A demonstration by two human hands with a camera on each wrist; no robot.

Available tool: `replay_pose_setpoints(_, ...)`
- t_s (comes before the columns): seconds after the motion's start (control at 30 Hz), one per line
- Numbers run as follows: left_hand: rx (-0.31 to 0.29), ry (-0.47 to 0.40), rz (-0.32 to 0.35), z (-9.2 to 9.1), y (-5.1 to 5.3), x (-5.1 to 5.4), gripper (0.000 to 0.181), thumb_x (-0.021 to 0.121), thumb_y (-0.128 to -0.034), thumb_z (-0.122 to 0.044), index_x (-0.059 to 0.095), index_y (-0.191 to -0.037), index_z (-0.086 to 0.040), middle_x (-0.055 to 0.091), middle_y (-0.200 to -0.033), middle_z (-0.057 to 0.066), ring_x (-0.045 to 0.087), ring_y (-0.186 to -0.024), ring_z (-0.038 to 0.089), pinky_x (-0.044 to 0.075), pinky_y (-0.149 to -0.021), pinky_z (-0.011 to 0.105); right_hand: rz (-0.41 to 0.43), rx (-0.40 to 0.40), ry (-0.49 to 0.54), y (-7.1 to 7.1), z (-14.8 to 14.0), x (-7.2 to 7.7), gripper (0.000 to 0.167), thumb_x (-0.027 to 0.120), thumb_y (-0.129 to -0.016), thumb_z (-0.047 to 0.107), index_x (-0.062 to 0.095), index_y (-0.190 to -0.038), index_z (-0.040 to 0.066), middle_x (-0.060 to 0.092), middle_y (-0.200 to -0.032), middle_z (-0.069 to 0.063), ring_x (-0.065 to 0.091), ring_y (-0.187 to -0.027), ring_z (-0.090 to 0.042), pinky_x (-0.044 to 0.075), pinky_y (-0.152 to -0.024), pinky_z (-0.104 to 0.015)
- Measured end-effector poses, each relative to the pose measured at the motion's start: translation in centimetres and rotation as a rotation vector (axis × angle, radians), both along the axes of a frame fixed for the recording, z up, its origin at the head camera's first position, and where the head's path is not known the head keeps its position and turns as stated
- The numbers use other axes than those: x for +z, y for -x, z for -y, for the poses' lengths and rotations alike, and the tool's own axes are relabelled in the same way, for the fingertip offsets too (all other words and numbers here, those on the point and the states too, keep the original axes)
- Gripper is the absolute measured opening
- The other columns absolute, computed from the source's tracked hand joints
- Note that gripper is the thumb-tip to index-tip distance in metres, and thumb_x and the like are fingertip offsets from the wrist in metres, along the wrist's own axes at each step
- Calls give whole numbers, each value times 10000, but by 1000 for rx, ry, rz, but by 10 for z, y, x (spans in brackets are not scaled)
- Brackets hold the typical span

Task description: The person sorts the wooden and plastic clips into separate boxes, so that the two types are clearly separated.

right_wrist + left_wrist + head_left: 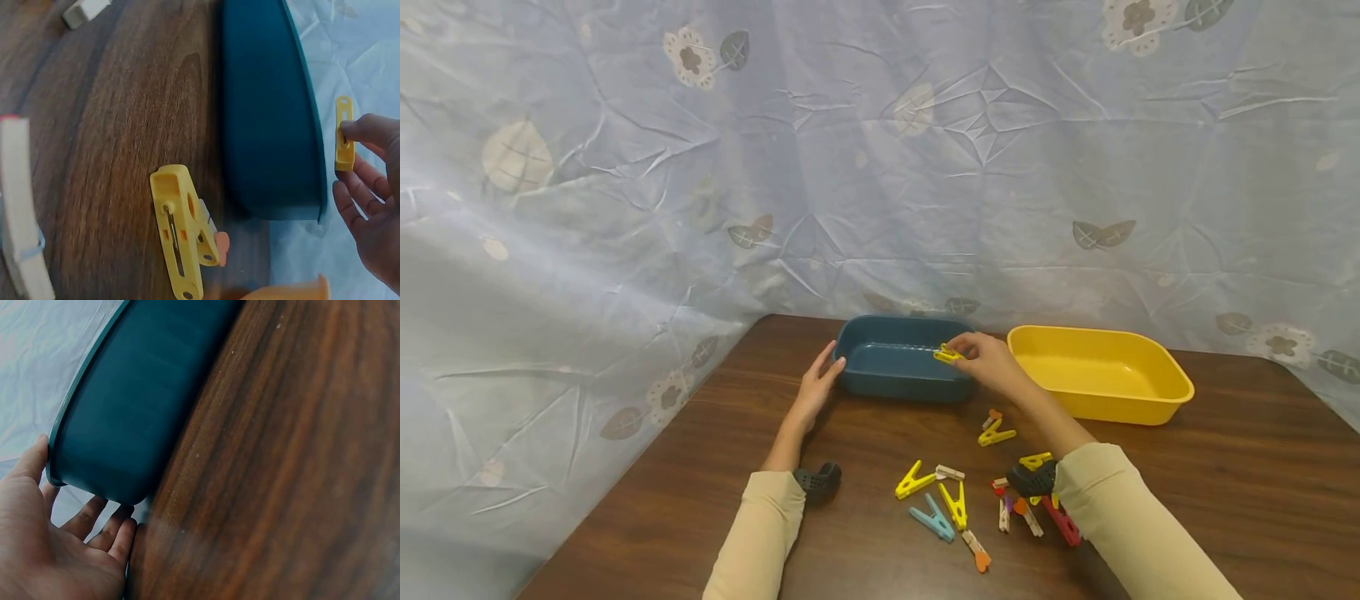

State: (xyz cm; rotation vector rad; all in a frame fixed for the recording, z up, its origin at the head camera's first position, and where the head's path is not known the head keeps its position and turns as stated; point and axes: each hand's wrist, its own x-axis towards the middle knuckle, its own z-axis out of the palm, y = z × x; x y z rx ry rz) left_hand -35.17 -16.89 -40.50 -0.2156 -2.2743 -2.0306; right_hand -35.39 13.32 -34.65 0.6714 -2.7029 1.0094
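Note:
My right hand [988, 360] pinches a yellow clothespin [947, 354] over the right part of the blue bin [904, 387]. In the right wrist view, thumb and fingers of the right hand [375, 181] hold that clothespin [344, 134] just beyond the rim of the blue bin [272, 125]. At the bin's left end, my left hand [815, 387] rests with its fingers extended. The left wrist view has the left hand [69, 544] touching the end of the blue bin [125, 419], thumb by the rim and fingers under the corner.
A yellow bin [1101, 400] stands right of the blue one. Nearer on the wooden table [685, 500] lie scattered clothespins: yellow ones [913, 481], a light blue one [932, 518], a red one [1062, 522] and several small wooden ones [976, 550]. A patterned cloth [880, 167] hangs behind.

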Motion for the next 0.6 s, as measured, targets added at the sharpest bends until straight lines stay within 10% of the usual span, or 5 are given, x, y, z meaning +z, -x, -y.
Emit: replay_pose_setpoints(0.6,42,7,-33,1,10,-16,597,535,-926,-381,312,-1443,-182,266,-1452,168,282,-1299,312,311,-996,467,90,42,42,15,8,-17,258,672,-843,124,645,-1092,64,626,-1012,-102,580,-881,-253,482,-704,-388)
